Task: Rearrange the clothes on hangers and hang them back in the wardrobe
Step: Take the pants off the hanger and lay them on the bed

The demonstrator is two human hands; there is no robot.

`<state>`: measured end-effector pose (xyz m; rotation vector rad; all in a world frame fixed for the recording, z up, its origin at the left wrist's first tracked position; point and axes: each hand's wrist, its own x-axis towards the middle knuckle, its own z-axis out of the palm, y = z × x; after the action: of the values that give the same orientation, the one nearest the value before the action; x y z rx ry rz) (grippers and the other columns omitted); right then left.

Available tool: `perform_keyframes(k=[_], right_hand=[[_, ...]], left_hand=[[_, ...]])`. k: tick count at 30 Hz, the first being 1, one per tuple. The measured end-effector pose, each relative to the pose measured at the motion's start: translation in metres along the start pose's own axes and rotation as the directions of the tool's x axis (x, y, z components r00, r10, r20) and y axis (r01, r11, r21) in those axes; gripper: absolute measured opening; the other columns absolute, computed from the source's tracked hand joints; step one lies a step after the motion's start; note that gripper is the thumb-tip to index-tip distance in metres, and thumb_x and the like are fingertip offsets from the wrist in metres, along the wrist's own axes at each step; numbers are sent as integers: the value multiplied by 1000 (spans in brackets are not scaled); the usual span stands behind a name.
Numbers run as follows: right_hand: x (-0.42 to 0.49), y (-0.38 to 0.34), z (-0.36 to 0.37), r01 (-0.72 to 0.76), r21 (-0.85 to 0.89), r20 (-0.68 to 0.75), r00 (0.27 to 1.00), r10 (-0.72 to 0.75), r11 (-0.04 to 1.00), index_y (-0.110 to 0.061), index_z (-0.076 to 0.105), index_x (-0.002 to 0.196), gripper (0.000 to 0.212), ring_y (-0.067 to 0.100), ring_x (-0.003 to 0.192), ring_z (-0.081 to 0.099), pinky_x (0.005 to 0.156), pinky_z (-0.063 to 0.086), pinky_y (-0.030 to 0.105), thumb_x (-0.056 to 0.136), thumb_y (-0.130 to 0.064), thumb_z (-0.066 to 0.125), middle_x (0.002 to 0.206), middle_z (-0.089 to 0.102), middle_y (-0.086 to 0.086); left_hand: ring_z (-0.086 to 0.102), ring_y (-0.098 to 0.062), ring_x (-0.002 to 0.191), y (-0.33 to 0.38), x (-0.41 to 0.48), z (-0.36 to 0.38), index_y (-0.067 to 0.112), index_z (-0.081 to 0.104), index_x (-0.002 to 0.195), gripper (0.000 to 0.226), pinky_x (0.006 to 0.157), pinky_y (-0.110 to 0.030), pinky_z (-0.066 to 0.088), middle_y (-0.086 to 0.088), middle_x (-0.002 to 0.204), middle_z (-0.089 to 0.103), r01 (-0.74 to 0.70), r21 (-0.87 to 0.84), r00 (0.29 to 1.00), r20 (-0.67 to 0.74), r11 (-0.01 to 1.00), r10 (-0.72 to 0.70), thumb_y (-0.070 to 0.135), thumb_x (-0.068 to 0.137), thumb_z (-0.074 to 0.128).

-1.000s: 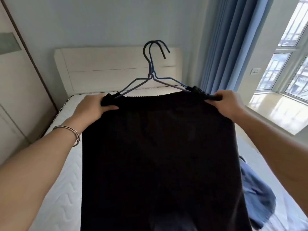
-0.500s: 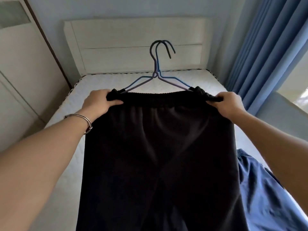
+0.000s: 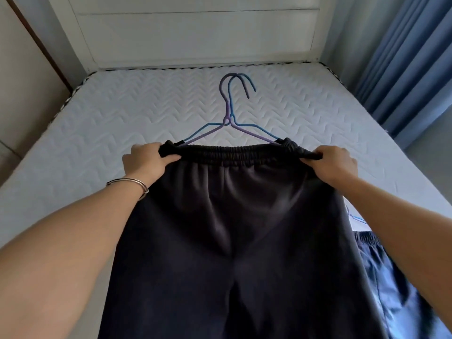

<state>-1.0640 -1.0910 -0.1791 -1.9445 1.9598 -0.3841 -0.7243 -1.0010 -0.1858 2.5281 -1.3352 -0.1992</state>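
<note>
Pants [image 3: 232, 241]: dark, held up between the two hands, with the legs hanging down toward the person and out of view at the bottom edge. The elastic waistband [image 3: 234, 152] is stretched flat from hand to hand.

Left hand [image 3: 146, 162]: fingers curled over the left end of the waistband, thumb pressed on the near side, gripping the bunched fabric. Right hand [image 3: 335, 165]: same grip on the right end. The hands are set wide apart and level.

Hangers [image 3: 230, 118]: two thin wire hangers, one blue and one purple, nested together. Their shoulder arms run into the waistband just inside each hand. Their lower parts are hidden by the fabric. Both hooks point away from the hands, midway between them.

Bracelet [image 3: 132, 183]: a thin metal band on the left wrist, touching the pants' edge.

Mattress [image 3: 110, 123]: white, quilted in a zigzag pattern, lying below and beyond the hands. Headboard [image 3: 195, 33]: white, upright at the far end of the mattress.

Garment [image 3: 396, 289]: blue, lying on the mattress under the right forearm, partly covered by the pants.

Curtain [image 3: 411, 57]: blue, hanging beyond and to the right of the right hand.
</note>
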Motion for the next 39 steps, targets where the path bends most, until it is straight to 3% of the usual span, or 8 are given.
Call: perform_keyframes(k=[3, 7, 12, 16, 20, 31, 35, 39], right_hand=[[32, 3, 32, -19, -84, -32, 999, 16, 996, -16, 65, 103, 36, 31, 120, 38, 97, 29, 41, 87, -46, 54, 107, 60, 12], [68, 13, 83, -27, -238, -121, 993, -2, 971, -13, 63, 113, 39, 34, 118, 42, 95, 33, 42, 89, -42, 52, 122, 50, 14], [60, 47, 192, 77, 18, -61, 995, -75, 997, -12, 35, 139, 50, 41, 121, 43, 97, 39, 45, 92, -21, 52, 140, 33, 17], [11, 91, 286, 131, -188, 290, 954, -72, 974, -30, 8, 148, 62, 29, 146, 5, 116, 10, 52, 94, -49, 33, 158, 8, 5], [-7, 118, 328, 257, -404, 314, 940, -132, 878, -45, -23, 134, 64, 28, 145, -15, 113, -3, 57, 76, -67, -8, 159, -7, -8], [-14, 98, 332, 208, -491, 310, 949, -54, 846, -33, -12, 146, 53, 36, 144, -11, 115, 1, 55, 98, -45, 7, 159, -8, 1], [-83, 112, 328, 222, -325, 405, 911, -77, 919, -35, -11, 146, 57, 28, 145, -16, 117, -4, 49, 95, -51, 9, 158, -11, -2], [-184, 156, 303, 391, -342, 412, 879, -238, 854, -28, 11, 146, 69, 26, 145, 17, 117, 11, 39, 88, -63, -3, 155, 23, 1]], left_hand=[[37, -34, 115, 7, 30, 36, 16, 62, 109, 53, 90, -40, 32, -13, 114, 56, 2, 126, 999, -33, 992, 2, 60, 81, 51], [36, -37, 120, 16, 65, 93, 11, 57, 116, 47, 93, -45, 35, -16, 123, 51, 53, 40, 999, -12, 998, -52, 48, 86, 53], [36, -36, 131, -1, 47, 212, -1, 45, 130, 38, 108, -41, 27, -23, 140, 39, -40, -301, 999, 9, 953, 44, 15, 98, 34], [-7, -21, 146, -45, -12, 301, 29, 12, 147, 53, 118, -44, 1, 2, 158, 0, -104, -6, 906, 412, 995, 97, 44, 97, 21], [-9, -19, 146, -66, -27, 341, 32, 0, 147, 60, 117, -44, -2, 4, 158, -5, -184, 197, 952, 281, 963, 125, 53, 93, 17], [-5, -24, 146, -61, -48, 347, 24, -1, 148, 60, 117, -47, 0, -4, 158, -1, -173, 224, 960, 255, 959, 114, 49, 95, 12], [22, -33, 142, -95, -133, 335, 20, 27, 144, 64, 112, -53, 20, -7, 152, 29, -337, 177, 922, 262, 925, 285, 51, 90, 15], [33, -31, 136, -148, -231, 311, 19, 36, 139, 63, 107, -45, 22, -4, 146, 42, -402, 222, 884, 349, 889, 312, 51, 95, 5]])
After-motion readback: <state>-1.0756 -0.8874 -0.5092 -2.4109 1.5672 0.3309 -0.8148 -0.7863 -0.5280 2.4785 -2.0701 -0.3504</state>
